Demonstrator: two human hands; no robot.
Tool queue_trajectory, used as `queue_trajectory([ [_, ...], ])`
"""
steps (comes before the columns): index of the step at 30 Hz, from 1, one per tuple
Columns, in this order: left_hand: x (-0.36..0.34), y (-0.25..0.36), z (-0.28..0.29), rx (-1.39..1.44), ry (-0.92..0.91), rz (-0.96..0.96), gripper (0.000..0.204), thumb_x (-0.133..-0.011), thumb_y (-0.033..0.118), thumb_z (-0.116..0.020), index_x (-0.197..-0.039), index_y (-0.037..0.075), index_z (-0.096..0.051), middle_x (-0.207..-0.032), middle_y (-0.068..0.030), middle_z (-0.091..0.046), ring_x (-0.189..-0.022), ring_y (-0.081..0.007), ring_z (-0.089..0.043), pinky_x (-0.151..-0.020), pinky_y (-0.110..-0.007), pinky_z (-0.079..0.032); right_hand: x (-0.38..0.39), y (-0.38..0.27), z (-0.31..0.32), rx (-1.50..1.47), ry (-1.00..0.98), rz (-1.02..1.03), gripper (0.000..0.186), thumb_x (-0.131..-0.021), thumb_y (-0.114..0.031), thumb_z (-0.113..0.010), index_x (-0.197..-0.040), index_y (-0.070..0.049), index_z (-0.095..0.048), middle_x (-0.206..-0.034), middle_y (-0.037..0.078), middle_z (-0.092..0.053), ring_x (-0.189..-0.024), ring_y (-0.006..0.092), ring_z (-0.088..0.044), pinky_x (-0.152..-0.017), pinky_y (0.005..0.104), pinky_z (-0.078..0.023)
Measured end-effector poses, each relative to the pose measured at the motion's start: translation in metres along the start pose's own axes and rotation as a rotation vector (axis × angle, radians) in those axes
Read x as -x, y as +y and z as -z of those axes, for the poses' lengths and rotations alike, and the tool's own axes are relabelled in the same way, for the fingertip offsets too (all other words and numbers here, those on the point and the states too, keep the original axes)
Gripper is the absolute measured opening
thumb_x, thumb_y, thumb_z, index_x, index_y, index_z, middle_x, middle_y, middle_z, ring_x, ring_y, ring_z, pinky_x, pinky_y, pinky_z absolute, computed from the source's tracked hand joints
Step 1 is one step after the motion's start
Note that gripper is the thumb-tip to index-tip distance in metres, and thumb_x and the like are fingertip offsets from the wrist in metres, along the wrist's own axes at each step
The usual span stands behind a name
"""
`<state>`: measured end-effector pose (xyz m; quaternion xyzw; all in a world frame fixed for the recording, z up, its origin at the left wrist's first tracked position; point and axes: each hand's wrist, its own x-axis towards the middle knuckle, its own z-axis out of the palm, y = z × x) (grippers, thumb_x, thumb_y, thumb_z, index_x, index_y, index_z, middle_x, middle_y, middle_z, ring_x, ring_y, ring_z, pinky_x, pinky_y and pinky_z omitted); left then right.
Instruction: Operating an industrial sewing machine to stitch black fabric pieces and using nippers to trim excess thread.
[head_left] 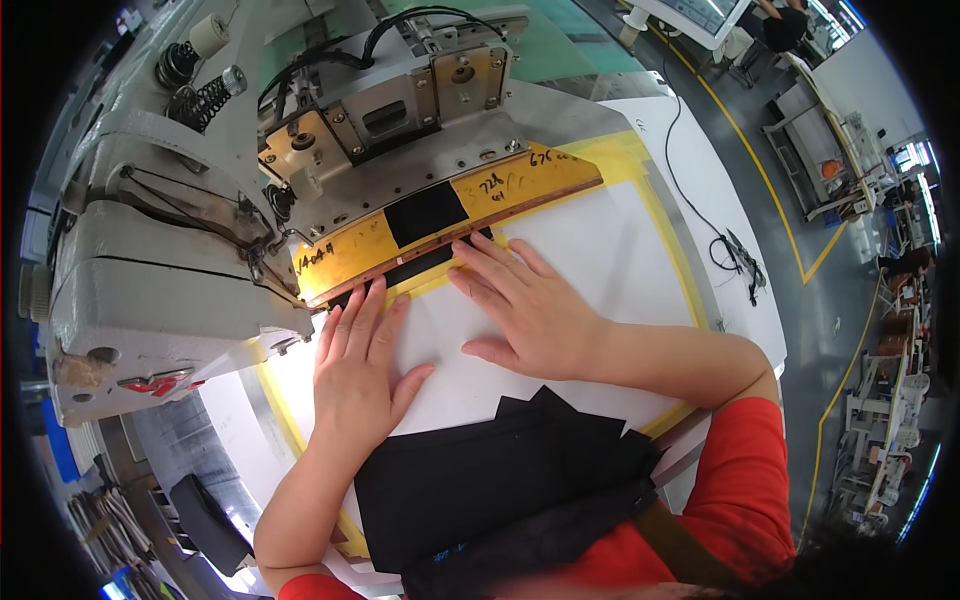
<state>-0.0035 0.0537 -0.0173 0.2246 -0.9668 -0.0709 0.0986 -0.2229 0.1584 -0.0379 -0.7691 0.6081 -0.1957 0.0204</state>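
Both my hands lie palm down on the white work surface (640,260) in front of an automatic sewing machine's yellow clamp plate (350,246). A narrow black fabric strip (420,266) shows along the plate's front edge. My left hand (360,385), fingers stretched, has its fingertips at the strip's left end, close to the needle area. On the right end rest the fingertips of my right hand (540,310), its fingers spread and flat. How far the strip runs under the plate is hidden. A black rectangle (426,213) sits on the plate, between handwritten marks.
The white machine head (170,290) stands close on the left. Metal clamp brackets (380,115) rise behind the plate. Black fabric pieces (480,480) lie at the near edge by my body. Yellow tape (668,230) borders the surface; thread snips (742,252) and a cord lie right.
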Motion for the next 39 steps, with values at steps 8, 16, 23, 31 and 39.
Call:
queue_trajectory([
  [8,0.0,0.0,-0.001,0.017,0.015,0.026,0.069,-0.08,0.039,-0.069,-0.135,0.004,-0.049,-0.143,-0.0187,-0.043,-0.13,-0.0373,-0.043,-0.109,-0.049,-0.031,0.0,-0.002,-0.001,-0.002,-0.007,-0.032,0.069,-0.087,-0.043,-0.061,-0.134,0.004,-0.045,-0.145,0.022,-0.037,-0.138,0.0355,-0.032,-0.11,0.0533,-0.024],
  [16,0.002,0.001,0.001,0.037,0.009,0.032,0.066,-0.08,0.038,-0.069,-0.134,0.004,-0.05,-0.143,-0.0184,-0.043,-0.13,-0.0374,-0.043,-0.109,-0.048,-0.032,0.001,-0.004,0.001,0.068,-0.005,-0.05,0.067,-0.088,-0.044,-0.06,-0.133,0.004,-0.046,-0.143,0.019,-0.04,-0.136,0.0332,-0.036,-0.11,0.0533,-0.023],
  [23,0.005,0.002,-0.004,0.013,0.051,0.07,0.063,-0.081,0.041,-0.068,-0.132,0.007,-0.052,-0.142,-0.0169,-0.044,-0.128,-0.0366,-0.045,-0.106,-0.047,-0.035,0.0,-0.003,-0.001,0.111,-0.024,-0.068,0.065,-0.085,-0.04,-0.063,-0.131,0.004,-0.048,-0.14,0.018,-0.042,-0.133,0.0325,-0.04,-0.109,0.0528,-0.024],
  [31,0.011,0.007,-0.007,-0.09,0.121,0.097,0.062,-0.082,0.045,-0.067,-0.131,0.009,-0.054,-0.14,-0.0169,-0.045,-0.126,-0.0337,-0.047,-0.099,-0.042,-0.04,-0.002,-0.005,0.006,0.186,-0.028,-0.076,0.064,-0.086,-0.041,-0.063,-0.128,0.006,-0.051,-0.138,0.018,-0.044,-0.133,0.0294,-0.041,-0.108,0.0547,-0.026],
  [39,0.013,0.008,-0.01,-0.052,0.09,0.137,0.063,-0.081,0.044,-0.068,-0.133,0.011,-0.053,-0.143,-0.015,-0.044,-0.13,-0.0328,-0.044,-0.104,-0.045,-0.034,0.001,-0.007,0.006,0.175,-0.073,-0.109,0.065,-0.086,-0.04,-0.063,-0.13,0.006,-0.049,-0.141,0.017,-0.039,-0.135,0.0295,-0.037,-0.107,0.0561,-0.026],
])
